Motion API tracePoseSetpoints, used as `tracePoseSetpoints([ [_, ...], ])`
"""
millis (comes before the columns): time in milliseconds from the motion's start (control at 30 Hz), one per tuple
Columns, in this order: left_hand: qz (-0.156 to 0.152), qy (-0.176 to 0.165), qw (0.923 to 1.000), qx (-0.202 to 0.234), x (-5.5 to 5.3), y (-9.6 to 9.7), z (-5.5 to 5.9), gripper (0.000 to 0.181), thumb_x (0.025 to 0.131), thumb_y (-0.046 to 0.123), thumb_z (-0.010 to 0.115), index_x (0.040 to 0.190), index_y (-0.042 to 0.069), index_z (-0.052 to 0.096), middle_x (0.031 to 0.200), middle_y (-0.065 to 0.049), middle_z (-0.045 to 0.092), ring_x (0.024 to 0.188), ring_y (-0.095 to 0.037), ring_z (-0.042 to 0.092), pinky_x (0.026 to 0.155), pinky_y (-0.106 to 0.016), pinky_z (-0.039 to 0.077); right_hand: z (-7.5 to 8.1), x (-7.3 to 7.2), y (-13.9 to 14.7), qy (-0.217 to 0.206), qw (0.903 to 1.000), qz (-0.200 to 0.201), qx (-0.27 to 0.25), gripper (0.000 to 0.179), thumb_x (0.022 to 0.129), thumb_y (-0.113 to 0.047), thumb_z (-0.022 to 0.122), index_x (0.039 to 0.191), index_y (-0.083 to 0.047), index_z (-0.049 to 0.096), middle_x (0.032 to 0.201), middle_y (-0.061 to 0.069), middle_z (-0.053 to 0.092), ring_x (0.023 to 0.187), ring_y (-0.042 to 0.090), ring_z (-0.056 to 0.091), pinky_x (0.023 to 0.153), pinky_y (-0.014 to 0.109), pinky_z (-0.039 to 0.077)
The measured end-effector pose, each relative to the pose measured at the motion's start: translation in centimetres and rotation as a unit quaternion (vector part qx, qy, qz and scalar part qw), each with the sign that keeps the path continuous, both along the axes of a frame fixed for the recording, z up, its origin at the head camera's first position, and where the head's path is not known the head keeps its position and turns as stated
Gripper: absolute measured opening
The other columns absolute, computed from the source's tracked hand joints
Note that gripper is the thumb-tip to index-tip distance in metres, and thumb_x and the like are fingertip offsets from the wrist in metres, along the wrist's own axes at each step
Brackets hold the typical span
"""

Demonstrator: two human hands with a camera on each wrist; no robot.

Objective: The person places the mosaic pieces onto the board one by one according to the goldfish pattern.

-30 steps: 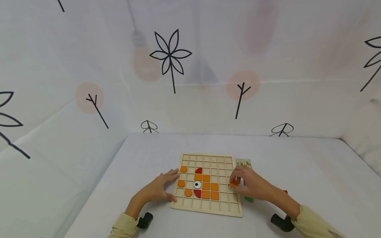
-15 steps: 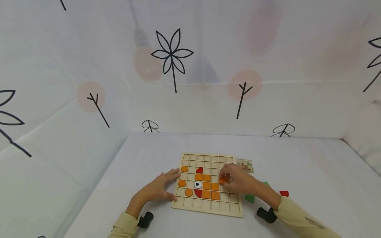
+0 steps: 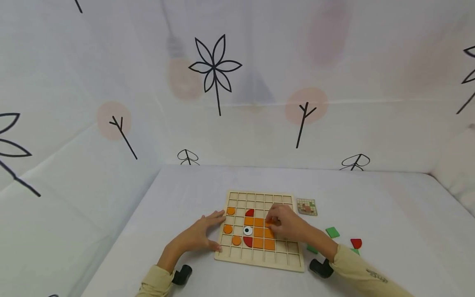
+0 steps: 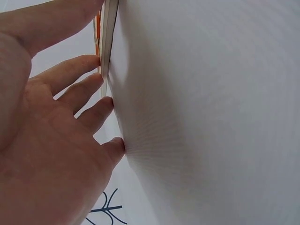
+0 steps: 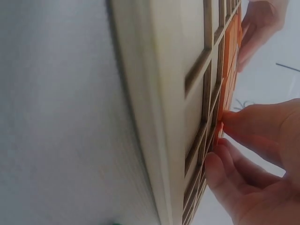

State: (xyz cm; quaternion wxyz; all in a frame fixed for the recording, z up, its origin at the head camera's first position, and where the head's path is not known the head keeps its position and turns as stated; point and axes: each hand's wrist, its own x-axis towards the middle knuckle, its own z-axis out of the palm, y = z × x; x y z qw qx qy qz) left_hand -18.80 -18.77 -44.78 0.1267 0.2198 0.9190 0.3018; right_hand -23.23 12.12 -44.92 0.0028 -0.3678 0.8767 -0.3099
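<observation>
A wooden grid board (image 3: 285,259) lies on the white table, its cells partly filled with orange square tiles (image 3: 259,232), red quarter-round pieces (image 3: 248,242), orange discs (image 3: 236,240) and a white eye disc (image 3: 248,230). Over the board my right hand (image 3: 287,222) pinches an orange square tile (image 3: 268,223) between thumb and fingers, at the cell right of the upper orange row. The right wrist view shows those fingertips (image 5: 224,117) down at the grid. With fingers spread, my left hand (image 3: 194,237) touches the board's left edge; the left wrist view shows its fingertips (image 4: 96,62) against the rim.
Right of the board lies a small printed pattern card (image 3: 307,207). Loose green tiles (image 3: 332,232) and a red piece (image 3: 356,243) lie nearer the right forearm, which partly covers some. A white cloth wall (image 3: 259,136) with drawn plants rises behind the table.
My right hand has moved left across the board with the orange tile, from its right edge to the cell beside the upper orange row. My left hand has stayed at the left edge.
</observation>
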Motion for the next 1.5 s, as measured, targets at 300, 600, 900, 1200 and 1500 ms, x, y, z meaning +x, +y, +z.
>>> tracePoseSetpoints([
  [300, -0.002, 0.002, 1.0, -0.005, -0.1, 0.1, -0.1, 0.085, 0.071, 0.032, 0.082, 0.143, 0.009, 0.042, 0.154, -0.005, 0.027, 0.143, -0.027, 0.018, 0.114, -0.053, 0.008, 0.4, 0.6, 0.6, 0.001, 0.9999, 0.007, 0.014, 0.009, 0.083, -0.002, 0.067, 0.089, -0.006, 0.072, 0.089, -0.001, 0.06, 0.074, 0.01, 0.05, 0.062, 0.021, 0.048],
  [600, -0.006, 0.008, 0.9999, -0.007, -0.1, 0.0, -0.1, 0.085, 0.071, 0.033, 0.081, 0.143, 0.008, 0.042, 0.153, -0.007, 0.028, 0.142, -0.029, 0.018, 0.113, -0.055, 0.008, 1.4, 1.3, 2.8, -0.003, 0.9991, -0.015, 0.04, 0.01, 0.084, -0.006, 0.067, 0.09, -0.013, 0.071, 0.092, -0.004, 0.06, 0.077, 0.012, 0.052, 0.068, 0.029, 0.043],
  [900, -0.02, 0.023, 0.9995, -0.007, -0.1, 0.0, -0.2, 0.085, 0.071, 0.031, 0.082, 0.143, 0.008, 0.042, 0.153, -0.008, 0.028, 0.142, -0.03, 0.019, 0.113, -0.056, 0.009, 2.3, 2.5, 6.5, 0.006, 0.997, -0.029, 0.071, 0.014, 0.082, -0.007, 0.07, 0.093, -0.015, 0.069, 0.1, -0.002, 0.059, 0.096, 0.022, 0.058, 0.077, 0.036, 0.051],
  [1200, -0.021, 0.024, 0.9995, -0.002, 0.0, 0.0, -0.1, 0.085, 0.071, 0.029, 0.082, 0.142, 0.007, 0.042, 0.153, -0.009, 0.027, 0.142, -0.031, 0.019, 0.113, -0.056, 0.008, 2.9, 4.0, 10.2, -0.003, 0.9932, -0.069, 0.094, 0.014, 0.079, -0.01, 0.074, 0.091, -0.015, 0.068, 0.103, 0.002, 0.061, 0.093, 0.021, 0.06, 0.073, 0.035, 0.054],
  [1500, -0.014, 0.02, 0.9997, -0.008, -0.1, 0.1, -0.3, 0.085, 0.071, 0.03, 0.082, 0.143, 0.008, 0.041, 0.154, -0.007, 0.027, 0.142, -0.029, 0.019, 0.113, -0.055, 0.008, 2.3, 5.1, 13.4, -0.014, 0.9902, -0.09, 0.106, 0.015, 0.078, -0.012, 0.075, 0.09, -0.016, 0.068, 0.097, -0.005, 0.058, 0.079, 0.008, 0.056, 0.067, 0.028, 0.053],
])
